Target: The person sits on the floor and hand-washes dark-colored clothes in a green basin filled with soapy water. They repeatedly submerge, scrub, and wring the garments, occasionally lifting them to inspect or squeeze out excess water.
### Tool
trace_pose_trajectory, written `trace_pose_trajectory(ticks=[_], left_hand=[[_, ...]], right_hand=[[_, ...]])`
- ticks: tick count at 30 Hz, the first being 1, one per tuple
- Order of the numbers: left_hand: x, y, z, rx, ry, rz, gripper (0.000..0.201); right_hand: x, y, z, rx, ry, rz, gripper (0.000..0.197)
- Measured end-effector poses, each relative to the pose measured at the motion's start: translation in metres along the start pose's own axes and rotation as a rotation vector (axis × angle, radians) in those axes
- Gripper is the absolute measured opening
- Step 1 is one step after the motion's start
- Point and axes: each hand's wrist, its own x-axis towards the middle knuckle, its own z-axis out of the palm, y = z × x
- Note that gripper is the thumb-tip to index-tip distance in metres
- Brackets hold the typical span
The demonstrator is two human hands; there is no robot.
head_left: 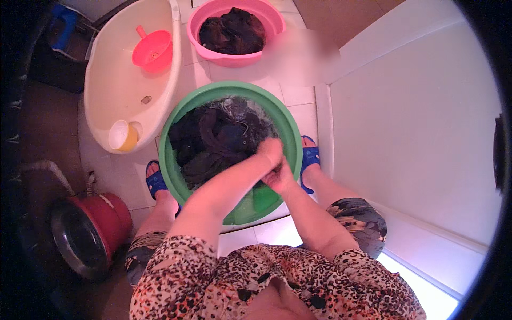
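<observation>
Dark clothes [213, 130] in a green tub [234, 88]
Left hand [271, 150] and right hand [279, 176] meet near its right edge, grip unclear; rubbing low, below the rim, would likely limit splashes.

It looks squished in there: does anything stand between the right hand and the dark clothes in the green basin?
Yes, partly. Seen from above, the left forearm and left hand cross between the right hand and much of the dark clothes. Nothing else visible stands between them inside the green basin.
</observation>
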Motion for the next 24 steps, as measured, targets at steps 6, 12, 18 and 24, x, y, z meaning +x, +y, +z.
trace_pose_trajectory(ticks=[6,12,18,24], left_hand=[[-0.138,0.04,-0.026,-0.29,-0.101,0.292,0.023],[-0.051,-0.017,-0.028,0.011,0.072,0.138,0.03],[-0.083,0.016,-0.022,-0.086,0.111,0.26,0.038],[-0.032,-0.023,-0.012,0.112,0.158,0.248,0.03]], right_hand=[[-0.013,-0.004,-0.024,-0.182,-0.087,-0.097,0.042],[0.018,0.015,-0.011,-0.071,-0.118,-0.049,0.032],[0.003,0.02,-0.003,-0.131,-0.059,-0.061,0.032],[0.006,0.022,0.008,-0.139,0.008,0.045,0.033]])
